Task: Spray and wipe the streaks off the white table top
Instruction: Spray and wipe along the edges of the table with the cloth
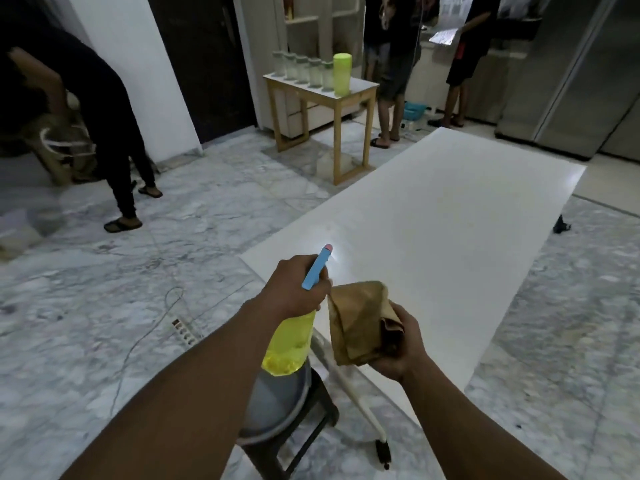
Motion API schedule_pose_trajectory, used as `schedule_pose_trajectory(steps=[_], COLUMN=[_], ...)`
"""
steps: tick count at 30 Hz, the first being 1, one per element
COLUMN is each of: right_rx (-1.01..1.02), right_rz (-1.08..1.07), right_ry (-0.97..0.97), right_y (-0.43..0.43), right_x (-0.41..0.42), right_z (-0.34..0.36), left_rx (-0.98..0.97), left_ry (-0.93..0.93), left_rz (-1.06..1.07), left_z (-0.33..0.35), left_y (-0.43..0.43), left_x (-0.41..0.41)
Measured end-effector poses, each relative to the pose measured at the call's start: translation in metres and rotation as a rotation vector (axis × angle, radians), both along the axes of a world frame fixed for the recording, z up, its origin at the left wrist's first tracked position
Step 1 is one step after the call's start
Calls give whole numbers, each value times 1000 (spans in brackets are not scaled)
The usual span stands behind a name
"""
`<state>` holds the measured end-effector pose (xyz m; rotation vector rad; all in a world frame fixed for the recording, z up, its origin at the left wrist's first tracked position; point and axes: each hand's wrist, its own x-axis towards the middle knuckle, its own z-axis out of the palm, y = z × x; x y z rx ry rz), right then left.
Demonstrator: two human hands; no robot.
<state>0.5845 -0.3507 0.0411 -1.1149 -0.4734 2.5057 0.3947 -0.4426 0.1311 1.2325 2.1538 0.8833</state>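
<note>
Left grip (296, 289) clasps one spray bottle (291, 341), right grip (398, 344) clutches one seemingly folded cloth (360, 320)

Marble floor (104, 299) around us.
We see a small wooden table (350, 98) bearing clear jars (302, 69) and a green container (342, 73); a power strip (183, 330) lies on the floor near a grey-seated stool (277, 400).

Glossy white table top (433, 216); translucent yellow plastic spray bottle (291, 344); matt brown cloth (360, 320); polished marble floor (138, 306).
</note>
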Motion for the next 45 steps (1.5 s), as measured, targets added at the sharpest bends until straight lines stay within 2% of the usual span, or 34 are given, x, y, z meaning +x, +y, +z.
schedule_pose_trajectory(steps=[3, 5, 10, 13, 19, 26, 35, 40, 45], right_rx=[-38, -43, -22, -33, -16, 31, 38, 14, 16], right_rz=[-85, -105, -89, -34, -19, -49, -51, -75, -200], right_ry=[121, 124, 145, 166, 209, 194, 176, 157, 193], right_y=[-18, -32, -115, -145, -164, -156, -114, -102, -87], right_x=[-47, -74, -199, -237, -288, -329, -411, -456, -516], right_z=[10, 14, 35, 46, 46, 50, 51, 42, 40], left_rx=[25, 31, -21, -76, -58, -78, -62, -123, -96], left_ry=[21, 20, 57, 55, 17, 11, 45, 42, 49], left_rz=[-17, -26, -44, -34, -11, -67, -120, -190, -304], left_z=[6, 7, 16, 15, 17, 17, 19, 6, 2], left_y=[-25, -38, -122, -163, -207, -198, -144, -120, -86], left_x=[-37, -57, -172, -213, -280, -314, -398, -443, -510])
